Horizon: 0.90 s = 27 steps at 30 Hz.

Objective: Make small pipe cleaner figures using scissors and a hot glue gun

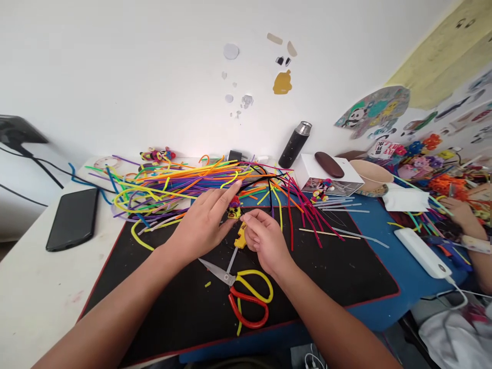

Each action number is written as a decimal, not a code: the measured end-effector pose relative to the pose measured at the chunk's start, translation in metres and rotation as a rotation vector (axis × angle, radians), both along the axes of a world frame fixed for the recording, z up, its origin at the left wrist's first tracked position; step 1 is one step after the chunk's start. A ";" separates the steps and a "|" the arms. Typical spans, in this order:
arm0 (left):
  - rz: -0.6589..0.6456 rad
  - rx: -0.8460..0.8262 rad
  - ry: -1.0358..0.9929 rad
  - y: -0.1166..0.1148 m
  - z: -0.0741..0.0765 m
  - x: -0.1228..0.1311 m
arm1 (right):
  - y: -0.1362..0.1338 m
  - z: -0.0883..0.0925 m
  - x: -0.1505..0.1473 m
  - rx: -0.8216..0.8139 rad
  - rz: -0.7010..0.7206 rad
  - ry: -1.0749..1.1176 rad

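Note:
A small pipe-cleaner figure (pixel 234 211) with a yellow face and a red and purple top sits between the thumb and fingers of my left hand (pixel 205 218). Close beside its face, my right hand (pixel 266 237) is closed in a pinch; whatever its fingertips hold is too small to make out. Under my hands lies a yellow glue gun (pixel 241 237), partly hidden, with a pale glue stick (pixel 232 260) poking out towards me. Scissors (pixel 249 295) with one yellow and one red handle lie nearer me on the black mat (pixel 172 307), blades pointing left.
Many coloured pipe cleaners (pixel 177 179) are heaped along the wall. A phone (pixel 73 219) lies left. Behind on the right stand a black flask (pixel 294 145) and a white box (pixel 307 177). Another person's hand (pixel 463 215) works at far right, near a white power bank (pixel 422 252).

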<state>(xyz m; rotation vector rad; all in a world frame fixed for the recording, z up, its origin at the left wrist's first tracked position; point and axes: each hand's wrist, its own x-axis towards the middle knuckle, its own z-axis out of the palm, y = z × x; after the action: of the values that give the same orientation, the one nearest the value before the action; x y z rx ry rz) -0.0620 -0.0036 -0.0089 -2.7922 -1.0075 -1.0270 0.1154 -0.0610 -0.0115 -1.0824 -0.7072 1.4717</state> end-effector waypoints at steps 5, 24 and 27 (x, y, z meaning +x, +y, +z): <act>0.003 0.065 0.026 -0.002 0.003 0.001 | 0.001 -0.001 -0.002 -0.033 -0.004 0.036; 0.009 0.145 0.090 -0.005 0.008 0.003 | 0.003 -0.006 -0.006 -0.068 -0.054 0.047; 0.010 0.149 0.099 -0.005 0.008 0.003 | 0.003 -0.007 -0.007 -0.076 -0.054 0.038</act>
<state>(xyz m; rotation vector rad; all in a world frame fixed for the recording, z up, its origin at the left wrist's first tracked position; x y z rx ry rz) -0.0588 -0.0084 -0.0008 -2.6854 -0.8931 -0.9124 0.1085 -0.0580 -0.0188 -1.1200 -0.5953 1.4788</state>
